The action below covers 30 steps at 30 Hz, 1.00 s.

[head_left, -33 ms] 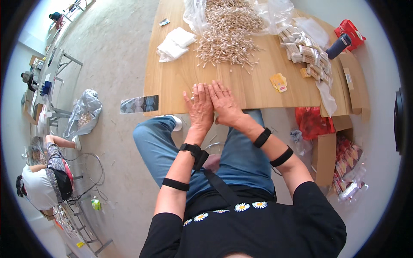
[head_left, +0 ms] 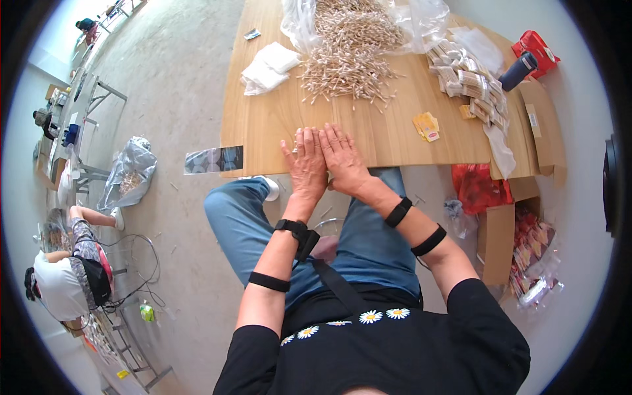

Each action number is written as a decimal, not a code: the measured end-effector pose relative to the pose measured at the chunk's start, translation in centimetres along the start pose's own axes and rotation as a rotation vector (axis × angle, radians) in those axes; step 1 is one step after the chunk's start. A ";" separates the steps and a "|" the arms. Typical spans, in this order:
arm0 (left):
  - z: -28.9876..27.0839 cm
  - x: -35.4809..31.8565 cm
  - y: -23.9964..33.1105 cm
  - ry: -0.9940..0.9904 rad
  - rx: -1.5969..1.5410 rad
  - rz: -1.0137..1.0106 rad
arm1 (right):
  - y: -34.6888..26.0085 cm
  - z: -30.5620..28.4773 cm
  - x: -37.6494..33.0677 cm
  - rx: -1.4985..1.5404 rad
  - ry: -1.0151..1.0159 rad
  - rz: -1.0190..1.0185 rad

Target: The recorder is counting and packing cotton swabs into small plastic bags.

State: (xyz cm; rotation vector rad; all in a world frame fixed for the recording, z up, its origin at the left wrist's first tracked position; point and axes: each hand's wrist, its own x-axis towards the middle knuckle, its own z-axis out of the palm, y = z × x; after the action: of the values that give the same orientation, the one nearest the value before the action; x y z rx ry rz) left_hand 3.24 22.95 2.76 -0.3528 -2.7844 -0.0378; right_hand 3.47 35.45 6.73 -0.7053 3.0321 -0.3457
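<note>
We see both hands flat near the table edge, side by side — left hand with its little finger spread off, right hand with fingers nearly together; we can't tell what's under the palms. Beyond, we have yellow cards at right, then the loose cotton swab pile — white sheets left of it, packed swab bundles right.

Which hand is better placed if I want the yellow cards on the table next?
Probably the right hand: the yellow cards lie to its right, nearer to it. The left hand sits farther off and would likely have to cross over it.
</note>
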 end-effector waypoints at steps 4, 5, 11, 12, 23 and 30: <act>-1.4 -0.3 -0.9 -0.103 -0.114 0.012 | -0.5 2.1 -0.1 -0.065 0.125 0.026; -2.3 -0.4 -1.3 -0.103 -0.115 0.017 | -0.4 2.0 -0.1 -0.065 0.126 0.030; -4.3 -0.9 -5.1 -0.303 -0.184 -0.059 | -0.7 1.1 -0.4 -0.078 0.081 0.049; -4.4 -0.9 -5.2 -0.303 -0.181 -0.060 | -0.9 0.9 -0.4 -0.066 0.061 0.053; -3.8 -1.1 -4.3 -0.274 -0.143 -0.075 | -2.4 1.6 0.9 0.021 0.146 -0.004; -4.4 -0.2 -5.4 -0.332 -0.204 -0.149 | -2.3 1.6 0.6 0.010 0.137 -0.003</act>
State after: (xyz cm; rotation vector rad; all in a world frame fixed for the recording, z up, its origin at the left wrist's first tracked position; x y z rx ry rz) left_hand 3.46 17.34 6.92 -0.2148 -3.1406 -0.3284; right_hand 4.00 32.83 5.68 -0.7137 3.1547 -0.4261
